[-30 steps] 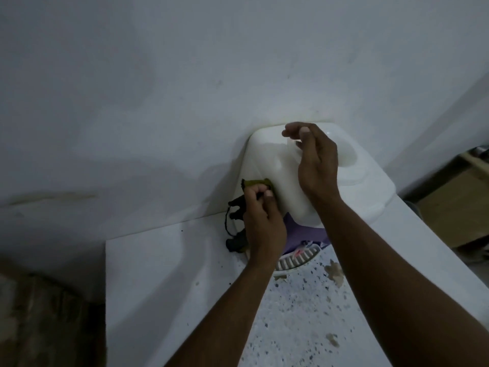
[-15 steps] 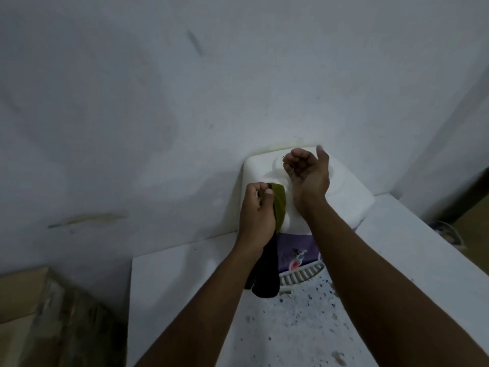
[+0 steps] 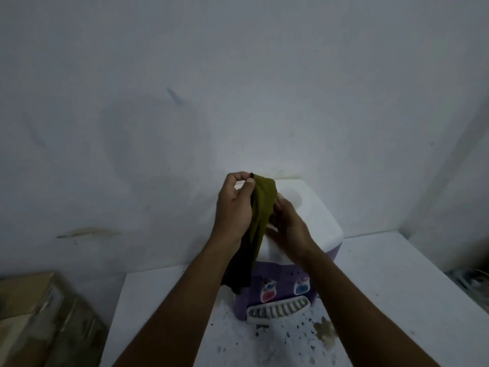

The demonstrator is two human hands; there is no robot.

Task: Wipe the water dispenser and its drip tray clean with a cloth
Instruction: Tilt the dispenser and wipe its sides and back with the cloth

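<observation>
Cardboard box (image 3: pixel 31 308): well off to the left of both grips, low beside the counter, apart from the work.
Left hand (image 3: pixel 234 207): thumb and forefinger pinch the top corner of the cloth; the other fingers curl loosely beneath.
Cloth (image 3: pixel 262 207): olive green, hanging from the left pinch with its long axis almost vertical; the darker lower end dangles below the left wrist, in front of the dispenser's left edge.
Right hand (image 3: pixel 289 225): just right of the left pinch and lower, fingers curled into the cloth's middle fold, seemingly gathering it; the fingertips are hidden behind the fabric.
Water dispenser (image 3: pixel 315 221): directly under and behind both grips; its white lid spreads out to the right of the right hand, and the purple front faces the person below.
Drip tray (image 3: pixel 277 309): straight below the grips, past the cloth's hanging end, at the foot of the purple front.
Deciding relation: both surfaces lie downward from the pinch, the lid nearest the right hand, so the bunched cloth likely goes down onto the lid first.
Counter (image 3: pixel 397 282): speckled with dark spots below and right of the tray.
</observation>
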